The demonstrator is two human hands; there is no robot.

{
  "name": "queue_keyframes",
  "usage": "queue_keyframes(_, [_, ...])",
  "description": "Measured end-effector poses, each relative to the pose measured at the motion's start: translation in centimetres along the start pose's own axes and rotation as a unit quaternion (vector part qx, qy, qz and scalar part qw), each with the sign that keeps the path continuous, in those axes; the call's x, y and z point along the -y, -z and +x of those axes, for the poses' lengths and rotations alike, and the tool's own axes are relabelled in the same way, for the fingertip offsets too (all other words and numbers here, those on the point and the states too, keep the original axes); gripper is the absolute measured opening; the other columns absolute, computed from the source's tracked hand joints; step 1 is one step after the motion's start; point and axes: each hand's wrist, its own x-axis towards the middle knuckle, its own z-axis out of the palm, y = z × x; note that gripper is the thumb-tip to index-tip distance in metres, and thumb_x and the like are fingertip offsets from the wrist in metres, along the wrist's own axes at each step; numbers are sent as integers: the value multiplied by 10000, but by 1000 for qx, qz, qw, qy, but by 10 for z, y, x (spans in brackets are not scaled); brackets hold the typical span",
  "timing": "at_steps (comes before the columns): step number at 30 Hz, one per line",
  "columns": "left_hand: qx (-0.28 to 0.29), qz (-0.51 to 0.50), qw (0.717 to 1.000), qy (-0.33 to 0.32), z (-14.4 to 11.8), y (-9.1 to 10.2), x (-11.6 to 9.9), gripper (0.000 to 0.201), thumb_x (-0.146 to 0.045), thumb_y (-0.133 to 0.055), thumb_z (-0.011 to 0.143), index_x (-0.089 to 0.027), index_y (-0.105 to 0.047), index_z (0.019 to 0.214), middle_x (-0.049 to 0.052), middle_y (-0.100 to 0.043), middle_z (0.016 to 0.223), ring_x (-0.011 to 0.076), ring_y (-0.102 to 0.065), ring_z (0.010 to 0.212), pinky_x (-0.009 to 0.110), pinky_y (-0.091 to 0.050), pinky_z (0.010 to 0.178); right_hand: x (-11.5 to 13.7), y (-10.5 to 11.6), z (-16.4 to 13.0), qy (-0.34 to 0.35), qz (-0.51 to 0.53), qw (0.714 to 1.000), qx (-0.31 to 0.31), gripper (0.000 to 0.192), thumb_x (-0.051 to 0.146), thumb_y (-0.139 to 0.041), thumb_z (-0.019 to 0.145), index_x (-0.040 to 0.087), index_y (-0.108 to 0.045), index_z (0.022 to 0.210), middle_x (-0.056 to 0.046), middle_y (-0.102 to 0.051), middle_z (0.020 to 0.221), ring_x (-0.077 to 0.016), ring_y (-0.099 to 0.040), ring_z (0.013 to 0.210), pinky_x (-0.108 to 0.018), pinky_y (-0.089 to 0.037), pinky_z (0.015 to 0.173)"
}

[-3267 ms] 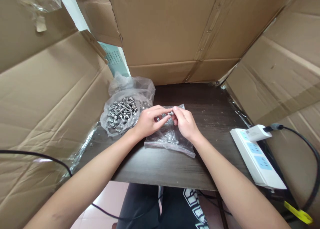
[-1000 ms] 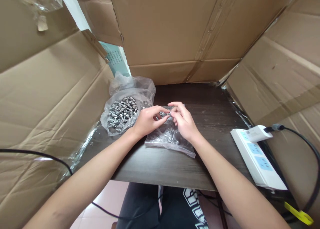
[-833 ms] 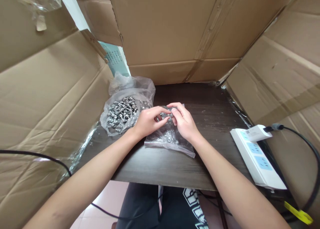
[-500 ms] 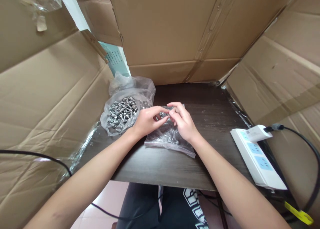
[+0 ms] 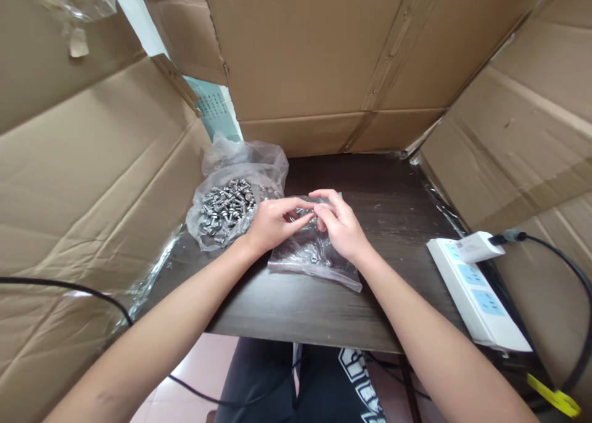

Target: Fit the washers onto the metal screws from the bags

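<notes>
Over a flat clear zip bag (image 5: 296, 264) my two hands meet at their fingertips. The thumb and forefinger of my left hand (image 5: 274, 222) pinch together, and my right hand (image 5: 341, 225) closes its fingertips against the same spot. A small metallic glint shows there, but the fingers hide most of it and its kind is unclear. Loose metal nuts (image 5: 314, 259) lie in or on the zip bag. Left of my left hand, an open clear plastic bag (image 5: 198, 230) holds a heap of silvery bolts (image 5: 226, 204).
On the right of the dark table (image 5: 398, 225) lies a white power strip (image 5: 499, 330) with a white plug adapter (image 5: 480, 246) and black cable. Cardboard walls (image 5: 314, 53) enclose the left, back and right. Another black cable (image 5: 60, 284) crosses at left.
My hands stay together in the same place. The fingers of my right hand have shifted slightly at the pinch; the bags have not moved.
</notes>
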Motion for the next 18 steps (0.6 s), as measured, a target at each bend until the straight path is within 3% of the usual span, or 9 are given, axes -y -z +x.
queue_keyframes(4, [-5,-6,1000,10,-1,-1,1,129,-279,-737,919,-202,-791,1007,6,-806,857,85,-683,565,169,-539,588,0,2,2,18,21,1000,-4,338,396,-618,855,223,-597,1144,9,-590,828,-144,-521,675,-304,-428,627])
queue_keyframes(8, [1,-3,1000,11,-1,-1,1,137,-284,-748,914,-203,-794,1014,7,-808,854,83,-680,560,170,-540,592,0,2,3,-9,33,999,-4,283,434,-535,928,229,-600,1111,36,-514,699,-142,-495,606,-301,-423,603])
queue_keyframes(18, [-2,-1,1000,4,0,0,0,121,-272,-757,908,-197,-793,997,0,-801,817,80,-679,557,162,-524,573,-3,1,4,-3,53,998,-19,351,460,-615,895,238,-576,1164,14,-596,806,-144,-549,646,-295,-447,598])
